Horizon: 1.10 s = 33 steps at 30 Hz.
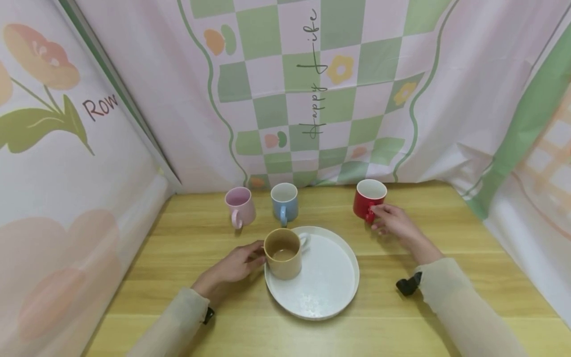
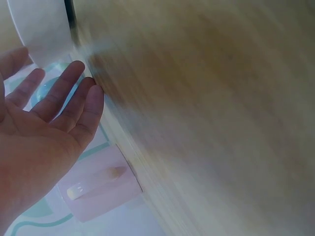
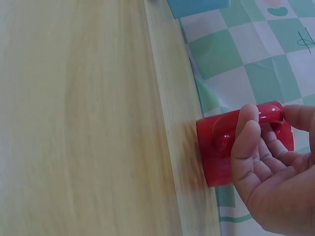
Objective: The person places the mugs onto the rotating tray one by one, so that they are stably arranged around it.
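Observation:
A tan mug (image 1: 283, 255) stands upright on the left part of a round white plate (image 1: 325, 282), its pale handle pointing right. My left hand (image 1: 238, 264) is at the mug's left side, fingertips right at its wall. The left wrist view shows the fingers (image 2: 64, 91) spread and only slightly bent. At the back right stands a red mug (image 1: 367, 201), white inside. My right hand (image 1: 394, 223) holds its handle (image 3: 246, 123), with fingers curled through and around it and the thumb near the rim end.
A pink mug (image 1: 241, 206) and a light blue mug (image 1: 284, 202) stand behind the plate, handles facing me. The wooden table (image 1: 178, 238) meets a checkered cloth (image 1: 303, 94) at the back. Patterned cloth walls (image 1: 111, 163) enclose both sides.

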Available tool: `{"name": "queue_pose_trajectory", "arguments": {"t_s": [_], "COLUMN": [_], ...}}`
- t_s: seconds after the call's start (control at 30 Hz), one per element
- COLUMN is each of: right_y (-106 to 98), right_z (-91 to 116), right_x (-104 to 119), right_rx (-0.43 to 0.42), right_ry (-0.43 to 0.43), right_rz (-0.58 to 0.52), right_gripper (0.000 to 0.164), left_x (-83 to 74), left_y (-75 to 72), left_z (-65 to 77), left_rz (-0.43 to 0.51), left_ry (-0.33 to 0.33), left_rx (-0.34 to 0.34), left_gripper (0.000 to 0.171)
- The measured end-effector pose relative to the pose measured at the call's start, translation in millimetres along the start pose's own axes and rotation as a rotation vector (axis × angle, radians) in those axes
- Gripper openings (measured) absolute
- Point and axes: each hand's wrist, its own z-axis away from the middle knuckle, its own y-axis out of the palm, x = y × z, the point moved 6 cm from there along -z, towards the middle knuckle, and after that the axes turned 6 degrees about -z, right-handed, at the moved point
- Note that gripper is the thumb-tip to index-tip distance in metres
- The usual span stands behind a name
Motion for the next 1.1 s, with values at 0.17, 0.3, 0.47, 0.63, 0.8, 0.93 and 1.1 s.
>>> {"name": "queue_pose_trajectory", "arguments": {"t_s": [0.17,0.3,0.47,0.63,0.8,0.93,1.1], "right_y": [1.7,1.7,1.8,4.5,5.4,6.3,6.6], "right_z": [-1.9,-2.7,-2.6,-2.7,-4.2,-3.0,0.7], "right_x": [-0.6,-1.0,-0.8,-0.2,-2.5,-2.1,0.6], "right_rx": [-0.007,-0.005,0.002,0.014,0.005,-0.009,-0.035], "right_ry": [0.018,0.02,0.01,0.004,0.014,0.009,0.008], "right_rz": [-0.022,-0.054,-0.112,-0.205,-0.219,-0.203,-0.178], "right_gripper": [0.061,0.055,0.05,0.053,0.058,0.055,0.049], "left_x": [0.0,1.0,1.7,1.1,1.4,2.8,2.9], "left_y": [-0.6,0.3,1.2,0.5,0.4,1.3,1.1], "left_z": [0.1,-0.2,-0.7,-0.2,0.0,-0.2,-0.1], "left_rz": [-0.008,-0.002,0.0,-0.005,-0.007,-0.007,-0.022], "left_ry": [-0.002,-0.003,0.002,0.004,0.004,-0.005,-0.011], "left_rx": [0.0,0.006,0.01,0.004,0.001,0.005,0.009], "left_gripper": [0.043,0.043,0.043,0.043,0.043,0.043,0.043]}}
